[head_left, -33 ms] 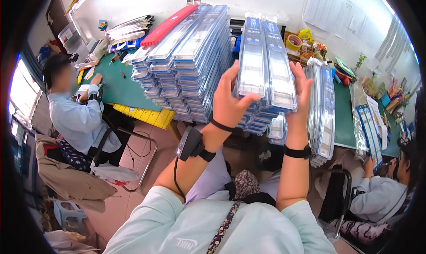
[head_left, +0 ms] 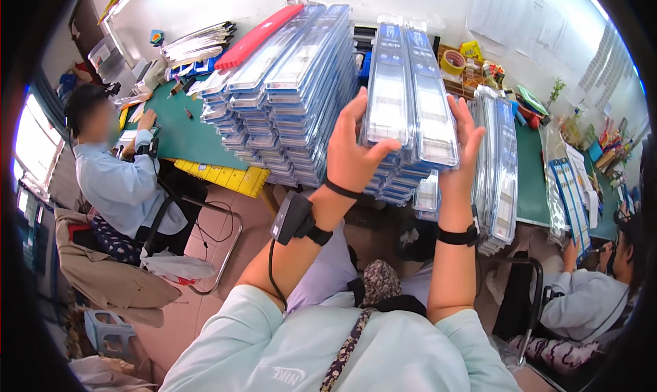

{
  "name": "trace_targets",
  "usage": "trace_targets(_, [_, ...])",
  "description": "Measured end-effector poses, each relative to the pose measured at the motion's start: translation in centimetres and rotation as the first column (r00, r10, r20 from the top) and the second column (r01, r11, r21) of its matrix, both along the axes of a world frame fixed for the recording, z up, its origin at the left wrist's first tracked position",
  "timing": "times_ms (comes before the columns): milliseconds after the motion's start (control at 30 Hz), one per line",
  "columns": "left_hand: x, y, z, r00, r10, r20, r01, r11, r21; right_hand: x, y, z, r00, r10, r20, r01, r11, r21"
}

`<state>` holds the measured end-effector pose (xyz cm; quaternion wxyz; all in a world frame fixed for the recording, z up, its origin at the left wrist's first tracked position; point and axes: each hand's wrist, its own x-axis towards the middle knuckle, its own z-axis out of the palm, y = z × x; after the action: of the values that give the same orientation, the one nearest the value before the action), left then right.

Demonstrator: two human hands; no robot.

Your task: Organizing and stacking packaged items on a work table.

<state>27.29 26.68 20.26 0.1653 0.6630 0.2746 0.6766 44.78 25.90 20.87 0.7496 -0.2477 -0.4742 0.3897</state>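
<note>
Two columns of long clear plastic packs with blue and white inserts stand piled in front of me, the left column topped by one long pack [head_left: 389, 84] and the right by another pack [head_left: 432, 91]. My left hand [head_left: 356, 142] is at the left side of the pile, its fingers stretched upward and its thumb pointing across the near end. Along the right side, my right hand [head_left: 465, 135] has its fingers extended upward. Both hands are open, with the two columns between them. Whether the palms press on the packs I cannot tell.
A taller pile of similar packs [head_left: 294, 97] stands to the left, with a red strip [head_left: 260, 36] on top. More packs [head_left: 496, 166] are stacked at the right on the green table [head_left: 530, 200]. One person [head_left: 123, 180] sits at left, another person [head_left: 588, 296] at right.
</note>
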Motion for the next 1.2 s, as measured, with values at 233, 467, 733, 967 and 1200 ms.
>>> trace_targets(233, [0.0,1.6,-0.9,0.995,0.075,-0.065,-0.075,0.997,0.004,-2.0,-1.6,-2.1,0.831,-0.474,0.290,0.384,0.867,0.316])
trace_targets(467, [0.5,1.7,-2.0,1.000,0.011,-0.012,-0.011,0.999,-0.043,-2.2,-1.5,-2.6,0.787,-0.516,0.339,0.450,0.855,0.256])
trace_targets(733, [0.2,1.6,-0.9,0.980,0.009,-0.200,-0.031,0.994,-0.106,-2.4,-1.7,-2.3,0.811,-0.474,0.342,0.464,0.878,0.116])
trace_targets(967, [0.3,1.1,-1.2,0.975,0.089,-0.201,-0.103,0.993,-0.061,-2.6,-1.2,-3.6,0.786,-0.537,0.307,0.508,0.843,0.174])
trace_targets(1200, [-0.3,1.1,-1.3,0.971,0.065,-0.230,-0.077,0.996,-0.043,-2.6,-1.3,-4.4,0.750,-0.594,0.291,0.540,0.804,0.251])
